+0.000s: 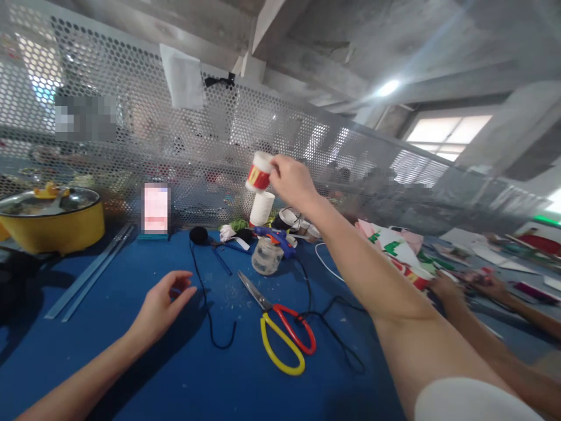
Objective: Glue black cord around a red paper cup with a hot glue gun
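My right hand [293, 182] is raised over the back of the table, its fingers pinching a white paper cup [258, 173] with a red and yellow band. Directly below stands a stack of white paper cups [262, 209]. Over the table at the left, my left hand [161, 304] holds nothing, its fingers loosely curved and thumb apart. Black yarn [205, 304] trails beside it from a small black ball [198, 235]. Between the hands lie scissors [268, 307] with one yellow and one red handle. A clear jar [266, 257] has a blue glue gun [276, 238] lying against it.
A yellow pot [52, 222] with a glass lid stands at far left, beside clear strips [90, 272]. A phone [156, 207] leans near the perforated metal screen [131, 134]. Black cord [335, 333] lies right of the scissors. Other people's hands [447, 289] work at right.
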`<action>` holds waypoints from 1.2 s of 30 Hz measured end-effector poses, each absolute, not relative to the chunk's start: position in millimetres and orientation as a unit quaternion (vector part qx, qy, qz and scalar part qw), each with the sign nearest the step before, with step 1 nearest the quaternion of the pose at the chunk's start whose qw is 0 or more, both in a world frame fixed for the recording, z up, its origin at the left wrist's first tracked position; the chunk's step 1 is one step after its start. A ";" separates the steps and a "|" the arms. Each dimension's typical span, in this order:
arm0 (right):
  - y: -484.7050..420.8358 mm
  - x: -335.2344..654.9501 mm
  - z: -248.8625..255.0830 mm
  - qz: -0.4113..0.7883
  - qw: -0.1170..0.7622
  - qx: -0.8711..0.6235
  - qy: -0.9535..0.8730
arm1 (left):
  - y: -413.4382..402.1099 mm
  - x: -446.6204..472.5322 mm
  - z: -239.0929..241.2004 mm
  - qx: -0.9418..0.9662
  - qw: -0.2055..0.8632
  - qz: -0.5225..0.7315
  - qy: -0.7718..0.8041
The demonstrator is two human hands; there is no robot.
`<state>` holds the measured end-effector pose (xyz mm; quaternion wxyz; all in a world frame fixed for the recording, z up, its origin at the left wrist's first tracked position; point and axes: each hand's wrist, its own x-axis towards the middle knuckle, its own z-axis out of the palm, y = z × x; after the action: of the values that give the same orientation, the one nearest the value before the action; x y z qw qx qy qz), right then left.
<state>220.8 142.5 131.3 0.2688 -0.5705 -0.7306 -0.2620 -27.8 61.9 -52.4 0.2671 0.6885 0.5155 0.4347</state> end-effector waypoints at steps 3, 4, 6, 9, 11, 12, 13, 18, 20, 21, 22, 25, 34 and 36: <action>78.1 191.2 108.3 -0.169 0.239 -0.454 -0.842 | 65.8 -34.9 -33.0 0.641 0.232 0.513 0.522; 58.5 181.9 96.5 -0.124 0.203 -0.420 -0.876 | 65.1 -36.9 -25.1 0.624 0.227 0.543 0.514; 27.0 165.9 70.4 -0.066 0.142 -0.334 -0.929 | 58.9 -39.2 -9.1 0.640 0.245 0.548 0.480; 2.2 149.3 35.0 -0.007 0.097 -0.282 -0.955 | 40.0 -36.5 9.0 0.759 0.330 0.400 0.393; -2.6 143.4 18.5 0.024 0.104 -0.287 -0.952 | 26.8 -31.5 13.5 0.819 0.390 0.242 0.346; -3.3 142.1 12.7 0.038 0.121 -0.292 -0.948 | 21.9 -28.7 13.4 0.830 0.409 0.179 0.334; -3.5 142.0 8.3 0.051 0.145 -0.295 -0.943 | 18.6 -26.0 12.3 0.836 0.427 0.127 0.321; -6.7 156.0 1.3 0.124 0.280 -0.353 -0.884 | 21.4 -18.8 5.9 0.831 0.409 0.091 0.366; -8.6 162.9 -1.8 0.156 0.280 -0.410 -0.854 | 24.4 -17.9 6.6 0.827 0.388 0.108 0.393; -9.2 165.3 -4.9 0.173 0.271 -0.432 -0.842 | 25.2 -17.4 7.2 0.825 0.377 0.120 0.403; -9.4 166.9 -9.0 0.195 0.264 -0.447 -0.832 | 25.6 -17.0 7.6 0.824 0.369 0.130 0.410; -8.2 167.2 -24.5 0.283 0.268 -0.455 -0.801 | 26.3 -16.6 7.0 0.819 0.369 0.139 0.416; -0.1 167.4 -41.9 0.212 0.374 -0.492 -0.757 | 32.9 -21.5 10.5 0.799 0.298 0.193 0.485; -0.7 166.5 -45.6 0.217 0.350 -0.468 -0.781 | 30.0 -17.7 9.7 0.787 0.401 0.153 0.444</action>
<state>166.5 -0.7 -45.6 0.3502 -0.4684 -0.7815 0.2174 -17.7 30.0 9.7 0.4009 0.7865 0.4443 0.1525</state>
